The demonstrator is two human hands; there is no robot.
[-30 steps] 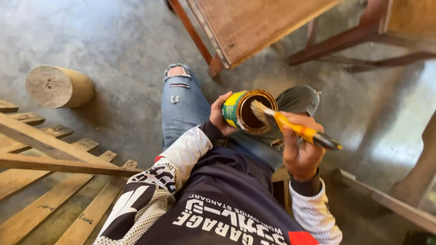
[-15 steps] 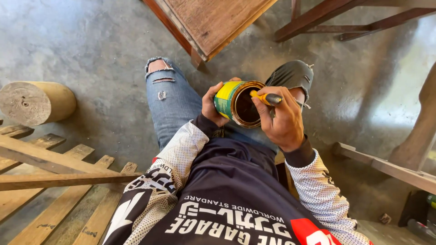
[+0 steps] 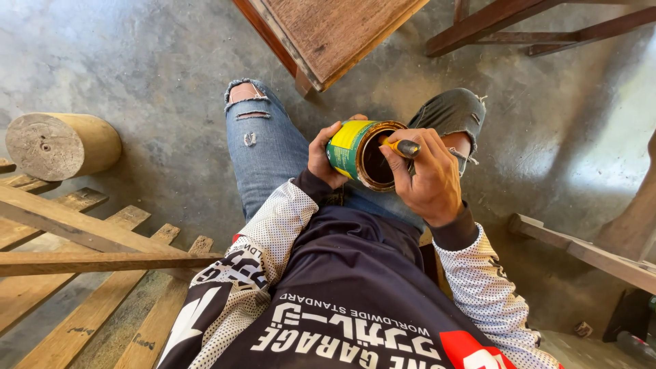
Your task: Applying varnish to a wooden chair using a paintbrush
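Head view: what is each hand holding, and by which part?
The left hand grips the open green-and-yellow metal can around its side wall. The right hand pinches the yellow-and-black tool handle; its tip is inside the can.

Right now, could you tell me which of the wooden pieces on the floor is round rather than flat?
The short log lying on its side at far left; the slats beside it are flat boards.

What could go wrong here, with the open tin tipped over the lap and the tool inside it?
The green and yellow tin lies tilted on its side in the left hand, its open mouth over the jeans; dark contents could spill onto them. The right hand works a yellow-handled tool inside the rim; a slip could knock the tin loose, since only one hand steadies it.
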